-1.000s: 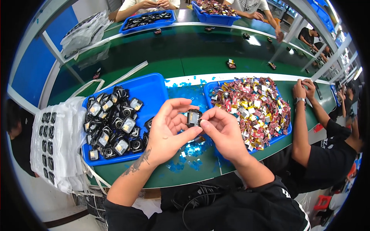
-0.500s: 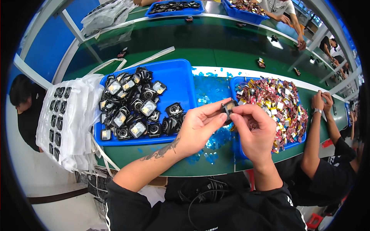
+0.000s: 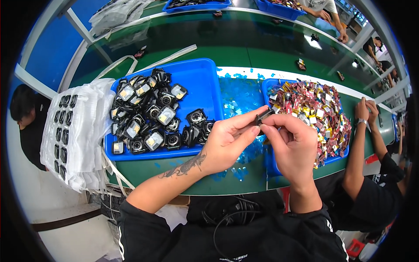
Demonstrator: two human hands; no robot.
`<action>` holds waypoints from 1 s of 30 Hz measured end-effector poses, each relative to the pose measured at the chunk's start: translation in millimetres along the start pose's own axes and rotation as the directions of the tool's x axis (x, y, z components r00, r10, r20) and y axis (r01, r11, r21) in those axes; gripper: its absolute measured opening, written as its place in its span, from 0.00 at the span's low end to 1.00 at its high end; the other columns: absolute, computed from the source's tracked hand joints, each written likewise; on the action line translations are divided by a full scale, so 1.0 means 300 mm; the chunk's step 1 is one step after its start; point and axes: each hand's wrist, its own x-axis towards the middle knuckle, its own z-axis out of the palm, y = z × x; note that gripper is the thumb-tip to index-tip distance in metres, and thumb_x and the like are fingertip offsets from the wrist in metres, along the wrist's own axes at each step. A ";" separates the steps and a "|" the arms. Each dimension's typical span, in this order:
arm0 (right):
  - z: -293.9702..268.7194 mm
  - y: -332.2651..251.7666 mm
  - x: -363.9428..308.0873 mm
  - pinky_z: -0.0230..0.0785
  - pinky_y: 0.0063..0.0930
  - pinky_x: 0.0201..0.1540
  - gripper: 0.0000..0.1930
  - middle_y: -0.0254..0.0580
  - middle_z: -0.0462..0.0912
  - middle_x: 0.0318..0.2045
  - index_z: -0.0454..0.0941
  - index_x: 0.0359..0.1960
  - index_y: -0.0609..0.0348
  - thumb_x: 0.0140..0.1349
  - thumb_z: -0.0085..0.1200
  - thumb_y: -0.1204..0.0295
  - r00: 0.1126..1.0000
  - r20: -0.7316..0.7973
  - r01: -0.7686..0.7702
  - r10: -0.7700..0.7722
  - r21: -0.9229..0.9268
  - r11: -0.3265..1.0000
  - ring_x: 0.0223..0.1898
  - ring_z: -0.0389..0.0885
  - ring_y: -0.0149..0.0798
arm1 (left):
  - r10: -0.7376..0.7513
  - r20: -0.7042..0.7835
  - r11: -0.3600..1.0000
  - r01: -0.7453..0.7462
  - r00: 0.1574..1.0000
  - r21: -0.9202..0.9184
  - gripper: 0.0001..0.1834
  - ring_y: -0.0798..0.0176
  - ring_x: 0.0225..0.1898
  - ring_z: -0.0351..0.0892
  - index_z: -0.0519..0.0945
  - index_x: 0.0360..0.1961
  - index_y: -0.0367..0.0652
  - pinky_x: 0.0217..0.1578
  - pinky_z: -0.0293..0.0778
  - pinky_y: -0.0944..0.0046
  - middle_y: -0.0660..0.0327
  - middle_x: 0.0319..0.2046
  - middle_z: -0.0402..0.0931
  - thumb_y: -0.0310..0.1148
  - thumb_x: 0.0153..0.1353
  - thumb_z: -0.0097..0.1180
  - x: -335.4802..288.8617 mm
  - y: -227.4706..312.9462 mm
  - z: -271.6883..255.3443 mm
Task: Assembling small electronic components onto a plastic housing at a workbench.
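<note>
Left hand (image 3: pixel 224 144) and right hand (image 3: pixel 292 146) are both pinching one small black watch case (image 3: pixel 263 115), kinda near the left edge of the parts tray (image 3: pixel 273 168). Blue tray on the left (image 3: pixel 200 83) has a big messy pile of similar cases (image 3: pixel 152 112); blue film scraps (image 3: pixel 240 163) litter the green bench (image 3: pixel 205 185) between them.

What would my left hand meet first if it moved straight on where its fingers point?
The left hand would probably meet the right hand first, at the dark piece between them. Beyond lies the pile of red and yellow parts, though the depth is unclear.
</note>
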 end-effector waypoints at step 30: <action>-0.018 -0.011 0.014 0.52 0.21 0.16 0.03 0.32 0.75 0.14 0.82 0.29 0.61 0.52 0.63 0.79 0.993 0.039 -0.113 0.112 0.022 0.993 0.13 0.60 0.21 | -0.014 -0.038 0.999 0.013 0.999 -0.038 0.25 0.68 0.59 0.69 0.61 0.66 0.29 0.60 0.65 0.67 0.53 0.58 0.71 0.22 0.69 0.46 0.002 -0.020 0.015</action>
